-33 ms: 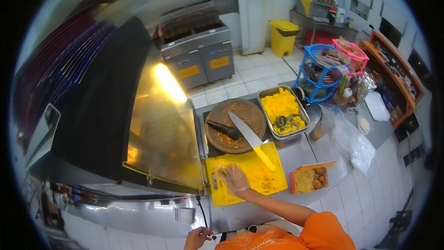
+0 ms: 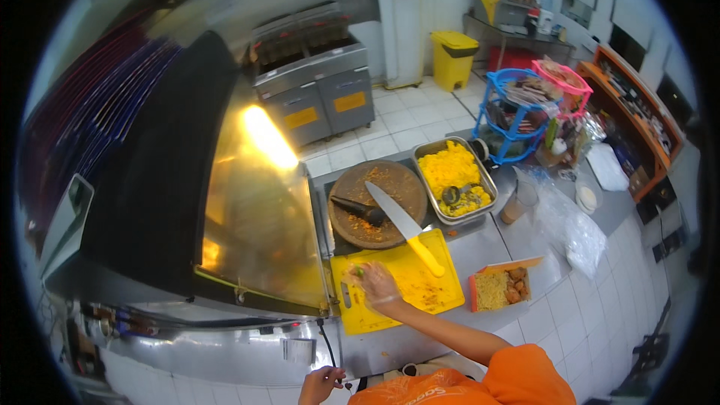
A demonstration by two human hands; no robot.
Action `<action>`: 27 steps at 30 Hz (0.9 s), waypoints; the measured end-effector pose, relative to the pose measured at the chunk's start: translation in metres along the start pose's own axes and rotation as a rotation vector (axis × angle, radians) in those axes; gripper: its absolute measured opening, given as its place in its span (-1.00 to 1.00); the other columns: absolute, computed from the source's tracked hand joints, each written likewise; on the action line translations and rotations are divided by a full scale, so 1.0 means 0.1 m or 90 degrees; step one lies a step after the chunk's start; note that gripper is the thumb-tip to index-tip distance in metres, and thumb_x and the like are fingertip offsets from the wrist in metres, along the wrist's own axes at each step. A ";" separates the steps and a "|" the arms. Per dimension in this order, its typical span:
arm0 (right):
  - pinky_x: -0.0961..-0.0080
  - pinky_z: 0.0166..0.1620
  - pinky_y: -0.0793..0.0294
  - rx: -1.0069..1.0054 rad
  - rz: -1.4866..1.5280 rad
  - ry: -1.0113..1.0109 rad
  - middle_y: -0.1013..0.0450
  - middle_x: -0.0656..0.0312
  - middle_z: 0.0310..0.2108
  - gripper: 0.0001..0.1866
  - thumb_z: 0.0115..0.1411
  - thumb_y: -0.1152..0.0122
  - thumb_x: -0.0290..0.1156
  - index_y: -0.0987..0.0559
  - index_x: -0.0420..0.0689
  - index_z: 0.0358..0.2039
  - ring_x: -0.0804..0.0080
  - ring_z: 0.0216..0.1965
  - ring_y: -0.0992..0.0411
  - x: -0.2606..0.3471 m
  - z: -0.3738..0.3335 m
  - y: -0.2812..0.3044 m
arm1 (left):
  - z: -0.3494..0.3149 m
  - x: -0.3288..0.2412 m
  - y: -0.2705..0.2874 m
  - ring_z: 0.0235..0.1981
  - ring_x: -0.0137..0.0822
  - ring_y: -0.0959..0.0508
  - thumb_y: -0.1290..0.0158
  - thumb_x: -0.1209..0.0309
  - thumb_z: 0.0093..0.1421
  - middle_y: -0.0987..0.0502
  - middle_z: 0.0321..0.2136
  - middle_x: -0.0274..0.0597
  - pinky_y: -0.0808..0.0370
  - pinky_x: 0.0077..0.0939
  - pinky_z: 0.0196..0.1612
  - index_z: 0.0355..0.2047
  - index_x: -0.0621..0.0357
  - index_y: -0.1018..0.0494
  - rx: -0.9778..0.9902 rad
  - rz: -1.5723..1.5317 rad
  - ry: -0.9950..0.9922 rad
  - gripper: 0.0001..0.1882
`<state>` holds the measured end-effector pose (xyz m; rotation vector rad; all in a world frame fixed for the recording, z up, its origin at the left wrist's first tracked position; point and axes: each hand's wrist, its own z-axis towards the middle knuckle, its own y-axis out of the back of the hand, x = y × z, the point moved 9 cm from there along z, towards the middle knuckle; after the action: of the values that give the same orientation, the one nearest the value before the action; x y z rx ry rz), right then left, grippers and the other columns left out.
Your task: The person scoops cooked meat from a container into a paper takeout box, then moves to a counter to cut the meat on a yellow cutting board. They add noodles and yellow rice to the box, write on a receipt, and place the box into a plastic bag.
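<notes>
My right hand (image 2: 377,286), in a clear glove, is over the left part of a yellow cutting board (image 2: 416,281). Its fingers are closed around a small green piece (image 2: 358,272), mostly hidden by them. A large knife (image 2: 400,217) rests with its yellow handle on the board and its blade across a round stone mortar (image 2: 356,236). Inside the mortar lies a dark pestle (image 2: 355,208) among orange-brown bits. Low in the view, by the counter's near edge, my left hand (image 2: 320,385) has curled fingers; what they hold, if anything, is unclear.
Behind the board stands a steel pan (image 2: 454,219) of yellow food with a ladle in it. An open box (image 2: 491,292) of noodles and browned pieces sits right. A cup (image 2: 517,204), plastic bag (image 2: 577,232) and blue rack (image 2: 514,116) are farther right. A lit glass-fronted cabinet (image 2: 259,232) borders the left.
The whole view has shifted slightly. My right hand stays over the board with the small green piece, its fingers turned a little. My left hand has not visibly moved.
</notes>
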<state>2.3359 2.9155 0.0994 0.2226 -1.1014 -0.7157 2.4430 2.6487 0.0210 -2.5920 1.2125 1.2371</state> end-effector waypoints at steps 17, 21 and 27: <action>0.68 -0.46 -0.41 -0.424 0.308 -0.462 -0.50 0.28 -0.21 -0.80 0.16 -0.25 -0.56 -0.57 -0.16 -0.17 0.63 -0.36 -0.43 -0.57 -1.57 3.07 | 0.79 -1.51 -1.91 -0.40 -0.37 -0.63 0.05 0.29 0.34 -0.61 -0.28 -0.06 -0.54 -0.55 -0.34 0.00 0.26 -0.42 0.278 0.065 -0.289 -0.67; 0.67 -0.48 -0.46 -0.519 0.278 -0.494 -0.51 0.20 -0.23 -0.87 0.12 -0.29 -0.56 -0.52 -0.14 -0.33 0.56 -0.38 -0.47 -1.13 -2.16 3.45 | 1.05 -2.03 -2.81 -0.49 -0.32 -0.64 -0.01 0.28 0.29 -0.61 -0.43 0.00 -0.52 -0.46 -0.37 0.05 0.22 -0.38 0.114 0.062 -0.356 -0.62; 0.62 -0.47 -0.51 -0.519 0.296 -0.513 -0.49 0.22 -0.26 -0.86 0.14 -0.27 -0.57 -0.47 -0.13 -0.35 0.55 -0.34 -0.46 -1.65 -2.46 3.28 | 1.26 -2.04 -3.20 -0.60 -0.28 -0.62 -0.02 0.40 0.24 -0.59 -0.55 -0.03 -0.54 -0.44 -0.45 0.09 0.25 -0.39 0.026 0.089 -0.312 -0.59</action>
<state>2.6446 3.2244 0.0310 -1.0677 -1.4358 -0.7851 2.4931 3.0430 -0.0211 -2.0189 1.3014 1.7143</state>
